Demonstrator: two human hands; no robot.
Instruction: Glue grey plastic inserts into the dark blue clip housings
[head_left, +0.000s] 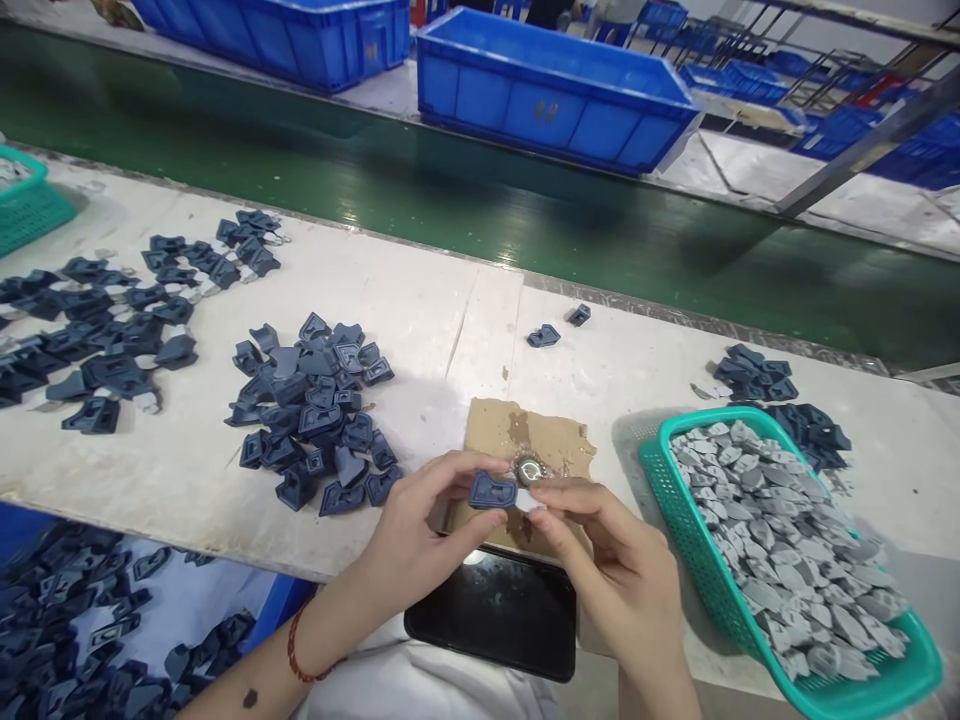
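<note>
My left hand (pixel 439 520) pinches a dark blue plastic part (pixel 491 490) between thumb and fingers. In my right hand (pixel 607 540) is a small light grey plastic piece (pixel 528 501), its end touching the right side of the blue part. Whether the two are joined I cannot tell. Just behind them a small round metal cap (pixel 529 470) sits on a piece of brown cardboard (pixel 487 425) with wet-looking stains. Below my hands lies a black phone (pixel 495 615) at the table's front edge.
A pile of blue parts (pixel 315 400) lies to the left, with blue and grey pieces (pixel 112 330) farther left. At right stands a green basket (pixel 679 530) of grey pieces. Beyond the table run a green conveyor belt (pixel 420 190) and blue crates (pixel 555 100).
</note>
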